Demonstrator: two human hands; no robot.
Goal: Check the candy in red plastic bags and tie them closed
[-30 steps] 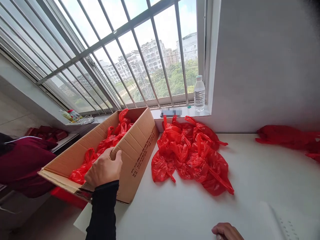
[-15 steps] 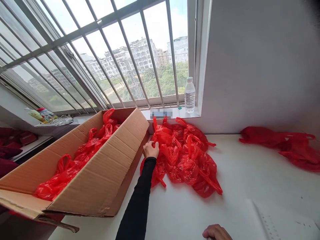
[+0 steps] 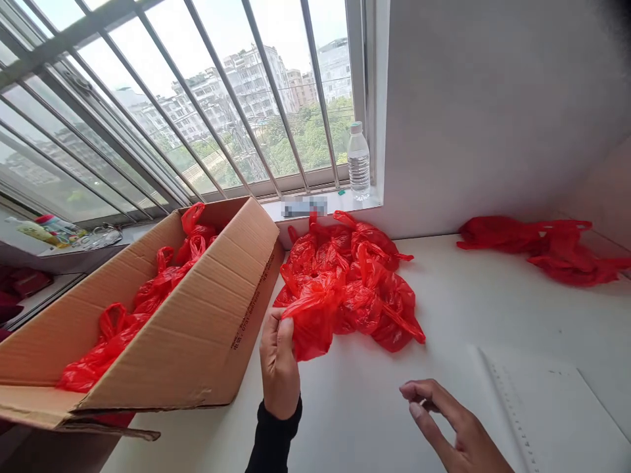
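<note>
My left hand (image 3: 279, 358) in a black sleeve is closed on a red plastic bag (image 3: 311, 318), lifted a little at the near edge of a heap of red tied bags (image 3: 365, 276) on the white table (image 3: 365, 407). My right hand (image 3: 453, 427) hovers low at the right with its fingers apart and holds nothing. A long cardboard box (image 3: 197, 335) with several red bags (image 3: 148, 295) inside lies to the left of my left hand.
A water bottle (image 3: 359, 161) stands on the window sill behind the heap. More red bags (image 3: 542, 246) lie flat at the far right by the wall. A white sheet with holes (image 3: 542, 414) lies at the near right. Small items (image 3: 54, 230) sit on the left sill.
My left hand left the box's rim, reached to the heap, took hold of a red bag and drew it toward me. My right hand rose into view with fingers spread.
</note>
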